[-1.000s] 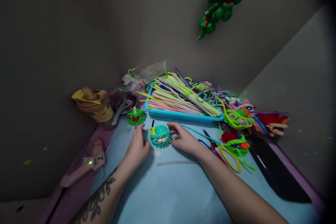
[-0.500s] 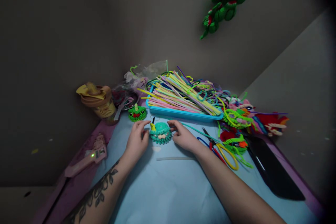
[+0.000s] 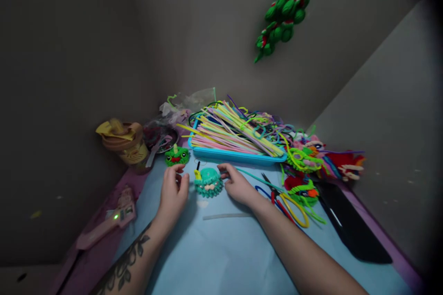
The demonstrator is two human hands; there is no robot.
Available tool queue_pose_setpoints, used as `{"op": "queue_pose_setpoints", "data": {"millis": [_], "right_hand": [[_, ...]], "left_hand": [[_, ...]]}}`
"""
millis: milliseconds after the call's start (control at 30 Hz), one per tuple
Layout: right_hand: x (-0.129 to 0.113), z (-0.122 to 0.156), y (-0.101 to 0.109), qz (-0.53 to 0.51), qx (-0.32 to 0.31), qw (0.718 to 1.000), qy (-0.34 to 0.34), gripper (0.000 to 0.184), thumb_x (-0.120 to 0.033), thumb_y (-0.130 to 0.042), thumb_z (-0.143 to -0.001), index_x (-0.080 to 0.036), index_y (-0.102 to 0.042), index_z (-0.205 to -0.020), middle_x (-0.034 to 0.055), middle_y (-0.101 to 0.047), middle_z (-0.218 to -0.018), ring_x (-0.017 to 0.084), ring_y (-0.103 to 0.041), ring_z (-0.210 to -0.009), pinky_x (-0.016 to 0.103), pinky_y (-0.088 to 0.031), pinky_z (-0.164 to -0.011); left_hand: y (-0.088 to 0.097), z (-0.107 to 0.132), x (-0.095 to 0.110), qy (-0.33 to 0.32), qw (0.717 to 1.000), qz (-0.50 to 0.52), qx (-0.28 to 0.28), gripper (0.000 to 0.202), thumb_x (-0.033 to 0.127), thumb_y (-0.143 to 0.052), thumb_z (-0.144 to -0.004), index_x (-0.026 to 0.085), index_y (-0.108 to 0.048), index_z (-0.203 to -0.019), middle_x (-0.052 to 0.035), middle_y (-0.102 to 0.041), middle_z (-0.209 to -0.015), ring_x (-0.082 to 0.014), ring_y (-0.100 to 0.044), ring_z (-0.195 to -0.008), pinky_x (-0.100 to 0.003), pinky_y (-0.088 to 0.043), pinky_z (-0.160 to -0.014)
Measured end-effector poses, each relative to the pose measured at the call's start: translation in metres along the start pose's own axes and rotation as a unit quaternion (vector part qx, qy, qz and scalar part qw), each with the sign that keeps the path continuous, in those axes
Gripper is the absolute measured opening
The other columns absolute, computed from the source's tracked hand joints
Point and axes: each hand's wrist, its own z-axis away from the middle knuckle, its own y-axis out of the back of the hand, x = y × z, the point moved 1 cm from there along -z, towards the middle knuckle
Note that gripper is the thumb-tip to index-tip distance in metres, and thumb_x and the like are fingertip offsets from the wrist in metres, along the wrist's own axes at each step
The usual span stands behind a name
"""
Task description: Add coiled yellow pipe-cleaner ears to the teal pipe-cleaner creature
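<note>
On the blue cloth sits a teal fuzzy pipe-cleaner head (image 3: 208, 185) with a yellow piece and a thin dark tip at its upper left. My left hand (image 3: 175, 191) is to its left, thumb and fingers apart and holding nothing, with a visible gap to the head. Close by its right side is my right hand (image 3: 238, 185), fingers loosely bent and apart; whether a fingertip touches the head is hard to tell. Beyond my left hand stands a green pipe-cleaner head (image 3: 177, 156) with eyes and a red mouth.
A blue tray (image 3: 238, 156) of pastel pipe cleaners lies behind. Scissors with yellow handles (image 3: 294, 212), red-handled pliers (image 3: 282, 206) and a black tray-like object (image 3: 353, 226) are at right. A translucent stick (image 3: 226, 216) lies in front, a pink glue gun (image 3: 107, 226) and a cup (image 3: 126, 145) at left.
My left hand has drawn away to the left from the teal head, widening the gap. My right hand stays near its right side. The whole view has shifted slightly.
</note>
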Motion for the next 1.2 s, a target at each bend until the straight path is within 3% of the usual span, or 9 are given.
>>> {"op": "queue_pose_setpoints", "data": {"millis": [67, 167, 267, 400, 500, 600, 700, 933, 1200], "right_hand": [[-0.005, 0.0, 0.001, -0.007, 0.038, 0.999, 0.006, 0.055, 0.003, -0.036, -0.057, -0.019, -0.052, -0.105, 0.0065, -0.054, -0.11, 0.014, -0.058, -0.088, 0.027, -0.048, -0.074], [-0.019, -0.001, 0.014, -0.008, 0.117, 0.992, 0.054, 0.036, -0.005, -0.041, -0.066, -0.019, -0.056, -0.096, 0.0053, -0.06, -0.1, 0.016, -0.06, -0.084, 0.026, -0.048, -0.067], [-0.034, -0.003, 0.046, 0.03, 0.217, 0.971, 0.097, 0.021, -0.016, -0.046, -0.074, -0.018, -0.061, -0.088, 0.0055, -0.065, -0.089, 0.019, -0.06, -0.081, 0.029, -0.047, -0.068], [-0.047, -0.017, 0.088, 0.134, 0.31, 0.936, 0.101, 0.02, -0.021, -0.047, -0.076, -0.016, -0.065, -0.082, 0.0072, -0.066, -0.082, 0.02, -0.059, -0.074, 0.031, -0.046, -0.068], [-0.052, -0.04, 0.09, 0.223, 0.238, 0.938, 0.119, 0.022, -0.019, -0.047, -0.077, -0.017, -0.068, -0.082, 0.0068, -0.067, -0.082, 0.019, -0.06, -0.074, 0.03, -0.045, -0.07], [-0.057, -0.068, 0.069, 0.315, 0.119, 0.932, 0.133, 0.023, -0.016, -0.048, -0.079, -0.017, -0.07, -0.084, 0.0068, -0.07, -0.088, 0.019, -0.061, -0.081, 0.027, -0.044, -0.074], [-0.066, -0.097, 0.043, 0.347, 0.062, 0.924, 0.147, 0.023, -0.016, -0.049, -0.078, -0.018, -0.072, -0.083, 0.0053, -0.071, -0.089, 0.018, -0.062, -0.083, 0.025, -0.043, -0.073], [-0.092, -0.146, -0.001, 0.395, 0.001, 0.904, 0.163, 0.023, -0.023, -0.049, -0.083, -0.02, -0.071, -0.088, 0.0058, -0.071, -0.091, 0.019, -0.061, -0.085, 0.025, -0.04, -0.074], [-0.107, -0.166, -0.038, 0.434, -0.041, 0.881, 0.183, 0.027, -0.039, -0.054, -0.082, -0.021, -0.069, -0.094, 0.0098, -0.063, -0.099, 0.022, -0.061, -0.086, 0.028, -0.043, -0.071]], "left_hand": [[0.002, 0.0, 0.006, -0.01, 1.0, 0.017, -0.018, 0.015, 0.029, -0.047, -0.085, 0.017, -0.055, -0.083, -0.0031, -0.054, -0.079, -0.0162, -0.052, -0.072, -0.026, -0.042, -0.061], [0.002, 0.002, 0.01, -0.05, 0.997, 0.02, -0.062, 0.021, 0.03, -0.047, -0.087, 0.018, -0.052, -0.07, -0.0007, -0.051, -0.068, -0.015, -0.049, -0.065, -0.026, -0.039, -0.059], [0.0, 0.003, 0.01, -0.087, 0.992, 0.017, -0.094, 0.021, 0.029, -0.046, -0.087, 0.018, -0.054, -0.071, -0.0011, -0.053, -0.07, -0.015, -0.049, -0.066, -0.026, -0.038, -0.06], [-0.004, 0.003, 0.009, -0.09, 0.989, 0.02, -0.111, 0.019, 0.029, -0.046, -0.088, 0.018, -0.056, -0.076, -0.0019, -0.055, -0.073, -0.0154, -0.05, -0.068, -0.026, -0.039, -0.062], [-0.004, 0.005, 0.009, -0.08, 0.99, 0.023, -0.115, 0.02, 0.029, -0.045, -0.088, 0.018, -0.057, -0.077, -0.0025, -0.055, -0.075, -0.0157, -0.051, -0.07, -0.027, -0.04, -0.063], [-0.004, 0.006, 0.009, -0.072, 0.99, 0.027, -0.12, 0.019, 0.029, -0.045, -0.089, 0.018, -0.058, -0.079, -0.0032, -0.056, -0.077, -0.016, -0.052, -0.071, -0.027, -0.041, -0.064], [-0.003, 0.007, 0.01, -0.068, 0.99, 0.029, -0.119, 0.019, 0.028, -0.044, -0.089, 0.018, -0.058, -0.08, -0.0038, -0.057, -0.078, -0.0163, -0.053, -0.073, -0.027, -0.041, -0.065], [-0.001, 0.01, 0.011, -0.063, 0.988, 0.024, -0.138, 0.019, 0.026, -0.042, -0.09, 0.018, -0.058, -0.084, -0.0049, -0.057, -0.081, -0.0167, -0.055, -0.076, -0.027, -0.043, -0.068], [0.004, 0.011, 0.016, -0.086, 0.983, -0.013, -0.159, 0.02, 0.025, -0.04, -0.09, 0.019, -0.059, -0.088, -0.0065, -0.057, -0.084, -0.0178, -0.057, -0.078, -0.028, -0.045, -0.069]]}}
